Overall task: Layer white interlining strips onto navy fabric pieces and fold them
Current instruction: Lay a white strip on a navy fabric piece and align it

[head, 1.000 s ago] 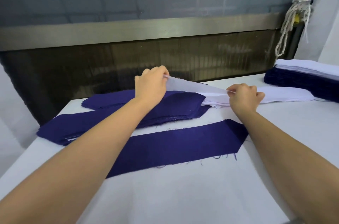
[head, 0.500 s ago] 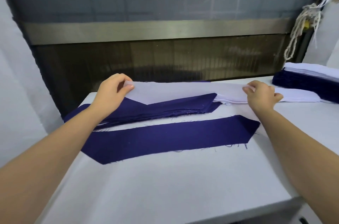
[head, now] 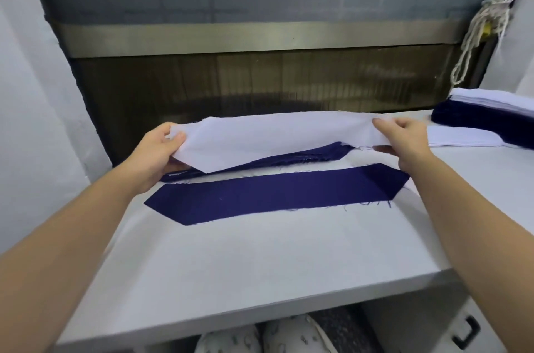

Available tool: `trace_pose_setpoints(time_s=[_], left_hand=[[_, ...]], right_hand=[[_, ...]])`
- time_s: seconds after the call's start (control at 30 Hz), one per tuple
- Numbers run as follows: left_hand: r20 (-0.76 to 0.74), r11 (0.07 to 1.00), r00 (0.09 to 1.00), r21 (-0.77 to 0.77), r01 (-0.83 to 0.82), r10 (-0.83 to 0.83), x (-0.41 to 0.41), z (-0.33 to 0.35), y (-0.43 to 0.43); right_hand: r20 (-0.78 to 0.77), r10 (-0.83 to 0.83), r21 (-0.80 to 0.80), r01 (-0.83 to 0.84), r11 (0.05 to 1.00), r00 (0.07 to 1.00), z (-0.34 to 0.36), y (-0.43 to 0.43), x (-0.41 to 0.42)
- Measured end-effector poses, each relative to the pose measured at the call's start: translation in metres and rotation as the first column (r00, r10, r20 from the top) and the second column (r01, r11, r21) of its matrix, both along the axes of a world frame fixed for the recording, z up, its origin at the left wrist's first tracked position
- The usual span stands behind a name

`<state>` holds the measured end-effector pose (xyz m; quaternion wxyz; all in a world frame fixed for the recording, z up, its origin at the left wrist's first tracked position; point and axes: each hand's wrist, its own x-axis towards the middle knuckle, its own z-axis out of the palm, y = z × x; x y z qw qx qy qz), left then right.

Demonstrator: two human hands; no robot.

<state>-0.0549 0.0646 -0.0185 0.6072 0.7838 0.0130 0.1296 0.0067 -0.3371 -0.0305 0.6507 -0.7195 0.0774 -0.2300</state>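
Observation:
One white interlining strip hangs stretched in the air between both hands, above the table. My left hand pinches its pointed left end, and my right hand grips its right end. Just below and in front of it a single navy fabric piece with angled ends lies flat on the white table. Behind that piece sits a pile of navy pieces, partly hidden by the lifted strip. A stack of white strips lies right of my right hand.
A stack of layered navy-and-white pieces rests at the far right. A dark machine panel with a metal bar rises behind the table. A white cord bundle hangs at upper right. The table's front edge runs close below.
The white strip has been drawn off its stack, leftward and toward me. It is now lifted clear and spread full length. My left hand moved left and down, and the view tilted downward.

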Motion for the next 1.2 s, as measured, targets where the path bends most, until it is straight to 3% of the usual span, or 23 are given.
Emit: trace_pose_setpoints(time_s=[0.13,0.3,0.5,0.73,1.0,1.13,1.2], left_hand=[[-0.200,0.995,0.975,-0.041,0.091,-0.098,-0.005,-0.005,0.008],[-0.354,0.985,0.926,0.061,0.163,-0.132,-0.004,-0.005,0.015],[-0.326,0.984,0.944,0.140,0.107,-0.056,0.005,-0.004,0.010],[-0.170,0.999,0.984,-0.035,0.037,-0.043,0.003,-0.018,0.014],[-0.100,0.989,0.995,-0.146,-0.007,-0.007,-0.006,-0.023,0.018],[-0.115,0.997,0.992,-0.068,-0.049,0.041,-0.008,-0.022,0.022],[-0.123,0.998,0.991,0.024,-0.053,0.056,-0.009,-0.023,0.025]], right_hand=[[-0.316,0.201,0.196,-0.143,0.970,0.927,0.005,-0.009,-0.005],[-0.458,0.232,0.116,-0.201,0.973,0.858,0.000,-0.018,-0.006],[-0.408,0.179,0.020,-0.187,0.982,0.895,-0.005,-0.019,0.002],[-0.286,0.194,-0.215,-0.260,0.941,0.939,-0.007,-0.028,0.001],[-0.033,0.186,-0.039,-0.187,0.982,0.982,0.004,-0.016,-0.007],[-0.065,0.185,0.041,-0.183,0.982,0.981,0.006,-0.020,-0.012],[-0.118,0.169,-0.021,-0.173,0.985,0.979,0.004,-0.022,-0.013]])
